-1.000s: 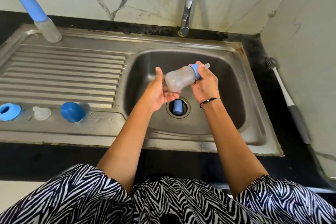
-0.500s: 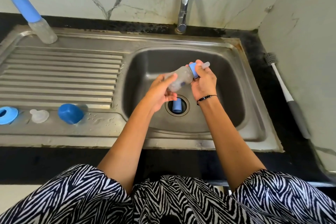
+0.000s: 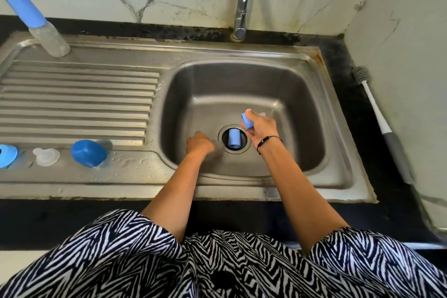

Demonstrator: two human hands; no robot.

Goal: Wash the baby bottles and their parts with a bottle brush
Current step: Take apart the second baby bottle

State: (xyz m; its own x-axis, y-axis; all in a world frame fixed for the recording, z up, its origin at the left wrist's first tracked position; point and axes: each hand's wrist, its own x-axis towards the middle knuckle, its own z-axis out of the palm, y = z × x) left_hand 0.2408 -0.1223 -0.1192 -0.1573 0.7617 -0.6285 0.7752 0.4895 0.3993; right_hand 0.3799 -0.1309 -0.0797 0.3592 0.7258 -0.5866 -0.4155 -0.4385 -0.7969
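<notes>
The bottle has come apart: the right hand point(image 3: 260, 128) now pinches only the blue collar point(image 3: 247, 121), the left hand point(image 3: 199, 144) has dropped away blurred, grip unreadable, and the bottle body is unseen.

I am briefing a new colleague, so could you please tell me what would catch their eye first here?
Two hands over the steel sink: the right hand grips a blue collar, while the left hand is blurred. A blue cap sits in the drain, and the bottle brush lies untouched on the right counter.
</notes>
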